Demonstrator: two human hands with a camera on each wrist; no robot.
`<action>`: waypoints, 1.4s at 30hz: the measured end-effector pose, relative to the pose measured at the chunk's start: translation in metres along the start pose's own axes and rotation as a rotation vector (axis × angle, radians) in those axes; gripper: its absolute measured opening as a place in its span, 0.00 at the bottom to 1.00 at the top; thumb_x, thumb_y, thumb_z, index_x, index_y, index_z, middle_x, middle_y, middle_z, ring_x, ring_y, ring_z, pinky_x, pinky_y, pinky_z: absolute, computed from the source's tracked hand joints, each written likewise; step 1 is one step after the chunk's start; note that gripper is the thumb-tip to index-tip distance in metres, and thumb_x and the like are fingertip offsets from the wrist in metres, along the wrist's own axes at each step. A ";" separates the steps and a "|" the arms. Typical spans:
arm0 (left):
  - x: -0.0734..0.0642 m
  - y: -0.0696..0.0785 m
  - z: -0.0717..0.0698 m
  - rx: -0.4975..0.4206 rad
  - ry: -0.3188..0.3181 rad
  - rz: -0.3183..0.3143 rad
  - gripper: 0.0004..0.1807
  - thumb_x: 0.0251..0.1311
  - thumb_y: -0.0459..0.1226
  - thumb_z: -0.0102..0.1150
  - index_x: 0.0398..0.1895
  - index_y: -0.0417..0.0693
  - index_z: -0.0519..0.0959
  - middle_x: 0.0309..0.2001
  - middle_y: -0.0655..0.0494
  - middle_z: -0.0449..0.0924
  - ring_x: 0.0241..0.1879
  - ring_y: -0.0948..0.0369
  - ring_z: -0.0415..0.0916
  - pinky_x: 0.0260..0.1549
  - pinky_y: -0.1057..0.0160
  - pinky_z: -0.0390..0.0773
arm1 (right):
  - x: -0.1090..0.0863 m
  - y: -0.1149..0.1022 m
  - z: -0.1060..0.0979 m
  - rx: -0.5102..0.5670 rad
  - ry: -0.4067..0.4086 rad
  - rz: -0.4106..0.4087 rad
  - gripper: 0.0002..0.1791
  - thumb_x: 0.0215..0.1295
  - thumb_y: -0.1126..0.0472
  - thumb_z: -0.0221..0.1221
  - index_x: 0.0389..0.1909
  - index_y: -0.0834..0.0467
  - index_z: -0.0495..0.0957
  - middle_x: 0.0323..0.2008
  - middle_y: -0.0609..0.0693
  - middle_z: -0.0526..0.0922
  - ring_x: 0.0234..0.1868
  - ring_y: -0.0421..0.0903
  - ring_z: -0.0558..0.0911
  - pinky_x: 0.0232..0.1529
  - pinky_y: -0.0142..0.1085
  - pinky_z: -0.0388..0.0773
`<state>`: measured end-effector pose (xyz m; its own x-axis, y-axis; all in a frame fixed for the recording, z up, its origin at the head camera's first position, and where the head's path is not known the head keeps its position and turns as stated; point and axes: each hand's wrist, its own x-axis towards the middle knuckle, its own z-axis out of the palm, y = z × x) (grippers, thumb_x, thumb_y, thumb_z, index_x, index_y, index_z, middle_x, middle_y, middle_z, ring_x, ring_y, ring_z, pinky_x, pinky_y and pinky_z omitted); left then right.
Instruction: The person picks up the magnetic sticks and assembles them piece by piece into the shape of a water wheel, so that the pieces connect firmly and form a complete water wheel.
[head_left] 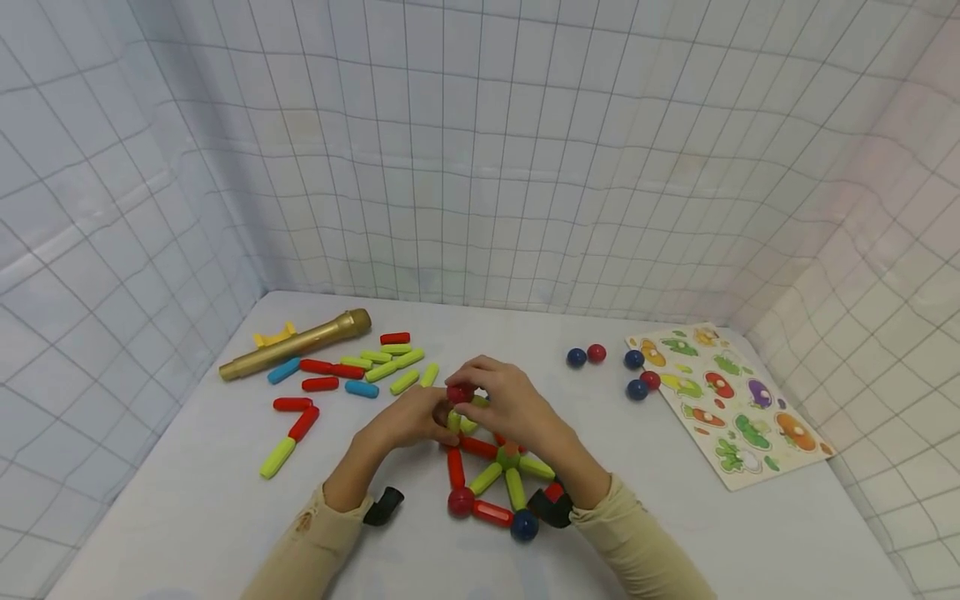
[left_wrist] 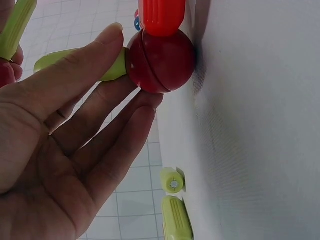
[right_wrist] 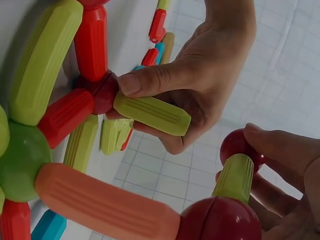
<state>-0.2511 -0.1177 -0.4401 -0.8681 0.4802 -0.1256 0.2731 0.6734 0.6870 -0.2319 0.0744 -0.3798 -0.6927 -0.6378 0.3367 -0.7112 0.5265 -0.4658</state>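
I see the left hand (head_left: pixel 411 417), nearer, pinch a twelve-to-six lime rod (head_left: pixel 454 422) — six o'clock from the red ball (head_left: pixel 459 393) the right hand (head_left: pixel 512 402) pinches.

Both sleeved forearms (head_left: pixel 641 542) are slanting toward the far edge of the table (head_left: pixel 757 542). The left hand (head_left: pixel 409 421) is gripping with thumb (left_wrist: pixel 75 71) and fingers (left_wrist: pixel 122 147); just beside it, the right hand (head_left: pixel 517 402) is pinching likewise.

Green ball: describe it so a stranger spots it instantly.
On the white tabletop sits a ball-and-rod toy frame. At its hub, lime rods radiate from the green ball; its colour sets it apart from the red ball and blue ball nearby.
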 end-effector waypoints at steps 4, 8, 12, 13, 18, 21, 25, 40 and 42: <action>0.001 -0.001 0.000 -0.007 0.002 -0.011 0.15 0.50 0.36 0.73 0.40 0.46 0.80 0.27 0.60 0.80 0.28 0.62 0.73 0.32 0.65 0.76 | 0.003 -0.001 0.003 -0.022 -0.087 0.057 0.16 0.60 0.62 0.67 0.49 0.56 0.82 0.47 0.48 0.82 0.46 0.43 0.81 0.47 0.32 0.81; 0.001 -0.001 0.001 -0.003 0.007 -0.007 0.20 0.50 0.37 0.73 0.47 0.46 0.79 0.29 0.60 0.80 0.29 0.62 0.73 0.33 0.65 0.77 | 0.005 -0.002 0.006 -0.073 -0.147 0.108 0.16 0.60 0.60 0.67 0.50 0.54 0.83 0.48 0.47 0.82 0.46 0.43 0.81 0.48 0.32 0.80; 0.001 -0.003 0.001 -0.011 0.008 -0.001 0.24 0.50 0.37 0.73 0.53 0.47 0.78 0.31 0.60 0.81 0.31 0.62 0.74 0.34 0.65 0.77 | 0.005 -0.004 0.010 -0.103 -0.173 0.130 0.16 0.59 0.60 0.67 0.50 0.52 0.84 0.48 0.47 0.82 0.45 0.43 0.81 0.48 0.32 0.79; 0.000 -0.004 0.001 -0.013 0.009 0.003 0.25 0.50 0.37 0.73 0.53 0.47 0.78 0.31 0.60 0.81 0.31 0.63 0.74 0.34 0.65 0.77 | 0.004 -0.004 0.010 -0.102 -0.179 0.130 0.17 0.59 0.61 0.67 0.51 0.52 0.83 0.49 0.47 0.82 0.45 0.43 0.81 0.48 0.32 0.79; -0.002 -0.003 0.002 -0.004 0.020 0.001 0.21 0.49 0.36 0.74 0.47 0.47 0.79 0.30 0.59 0.81 0.30 0.62 0.74 0.33 0.64 0.77 | -0.009 -0.002 0.000 -0.053 -0.137 0.131 0.21 0.60 0.57 0.66 0.55 0.49 0.80 0.53 0.46 0.81 0.53 0.44 0.80 0.54 0.38 0.79; -0.001 -0.002 0.003 0.013 0.011 -0.024 0.22 0.46 0.34 0.75 0.46 0.49 0.79 0.31 0.60 0.81 0.31 0.62 0.74 0.34 0.63 0.77 | -0.029 0.005 -0.015 -0.036 -0.065 0.133 0.20 0.61 0.55 0.66 0.55 0.48 0.79 0.54 0.45 0.80 0.57 0.45 0.79 0.57 0.42 0.78; -0.001 -0.001 0.005 0.041 -0.012 -0.060 0.21 0.45 0.33 0.75 0.45 0.52 0.80 0.35 0.60 0.81 0.33 0.61 0.75 0.34 0.63 0.79 | -0.054 0.017 -0.029 -0.026 -0.039 0.130 0.14 0.63 0.57 0.64 0.49 0.51 0.82 0.51 0.45 0.81 0.52 0.43 0.81 0.53 0.43 0.80; 0.042 -0.011 -0.004 -0.011 -0.063 -0.041 0.13 0.53 0.31 0.68 0.44 0.48 0.84 0.46 0.51 0.84 0.40 0.59 0.79 0.45 0.58 0.80 | -0.067 0.028 -0.034 -0.020 -0.129 0.151 0.13 0.61 0.65 0.63 0.47 0.52 0.85 0.45 0.44 0.81 0.43 0.40 0.79 0.42 0.31 0.80; 0.054 -0.009 -0.003 -0.031 -0.068 -0.028 0.14 0.55 0.31 0.67 0.46 0.47 0.84 0.48 0.50 0.84 0.42 0.57 0.79 0.48 0.56 0.80 | -0.066 0.027 -0.033 -0.024 -0.117 0.160 0.13 0.60 0.62 0.65 0.47 0.51 0.85 0.43 0.44 0.81 0.41 0.40 0.79 0.40 0.30 0.79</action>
<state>-0.3022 -0.0997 -0.4511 -0.8449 0.4989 -0.1930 0.2348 0.6701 0.7042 -0.2097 0.1494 -0.3878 -0.7793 -0.6052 0.1624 -0.5971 0.6387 -0.4853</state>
